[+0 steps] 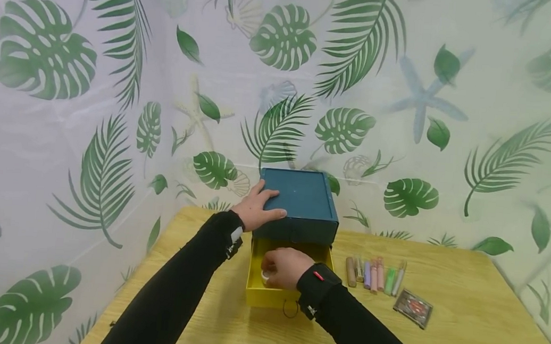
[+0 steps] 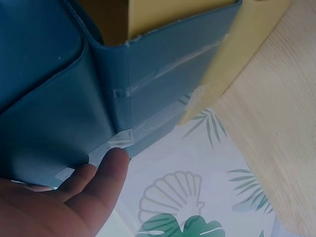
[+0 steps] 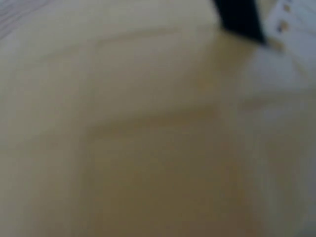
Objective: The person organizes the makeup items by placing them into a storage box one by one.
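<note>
A dark blue box (image 1: 298, 195) stands on the table with its yellow drawer (image 1: 271, 298) pulled out at the front. My left hand (image 1: 255, 207) rests on the left edge of the box top, fingers spread. The left wrist view shows its fingers (image 2: 106, 182) against the box's taped blue side (image 2: 163, 74). Inside the drawer, my right hand (image 1: 288, 269) pinches a small white round object (image 1: 265, 276); its kind is hidden by the fingers. The right wrist view is blurred and shows mostly the pale yellow drawer surface (image 3: 148, 173) with ridges.
To the right of the box lie several slim cosmetic tubes (image 1: 375, 275) in a row. A makeup palette (image 1: 413, 308) with a clear lid lies in front of them. Behind the wooden table (image 1: 476, 314) hangs a leaf-patterned sheet (image 1: 281, 87). A thin ring pull (image 1: 290, 309) hangs from the drawer front.
</note>
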`<state>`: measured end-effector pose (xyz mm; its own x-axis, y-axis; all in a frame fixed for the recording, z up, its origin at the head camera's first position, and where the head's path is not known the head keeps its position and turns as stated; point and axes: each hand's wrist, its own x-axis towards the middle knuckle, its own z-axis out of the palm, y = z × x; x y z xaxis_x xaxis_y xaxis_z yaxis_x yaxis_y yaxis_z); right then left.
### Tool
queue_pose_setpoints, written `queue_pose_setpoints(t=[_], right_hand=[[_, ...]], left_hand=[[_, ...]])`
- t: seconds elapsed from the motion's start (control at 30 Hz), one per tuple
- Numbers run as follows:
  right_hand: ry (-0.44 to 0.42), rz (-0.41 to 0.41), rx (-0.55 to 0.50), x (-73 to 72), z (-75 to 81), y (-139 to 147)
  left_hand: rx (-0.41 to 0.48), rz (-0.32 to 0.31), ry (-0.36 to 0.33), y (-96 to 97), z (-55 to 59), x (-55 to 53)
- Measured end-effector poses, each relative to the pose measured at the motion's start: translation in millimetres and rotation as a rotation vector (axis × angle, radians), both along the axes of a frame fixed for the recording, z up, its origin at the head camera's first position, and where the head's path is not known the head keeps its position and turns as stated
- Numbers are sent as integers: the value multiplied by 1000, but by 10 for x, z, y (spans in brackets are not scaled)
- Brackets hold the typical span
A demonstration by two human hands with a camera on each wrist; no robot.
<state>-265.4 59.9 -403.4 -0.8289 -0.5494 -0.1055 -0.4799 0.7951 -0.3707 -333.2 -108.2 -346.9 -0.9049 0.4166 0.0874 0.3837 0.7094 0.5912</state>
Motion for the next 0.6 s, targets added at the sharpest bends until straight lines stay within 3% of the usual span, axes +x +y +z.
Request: queue_pose_setpoints(t=[0.3, 0.6], right_hand=[[33, 55, -31, 5, -41, 136], [79, 90, -197, 221, 81, 603]], left_hand=[[24, 3, -10, 19, -2, 11], [19, -4, -21, 18, 4, 20]])
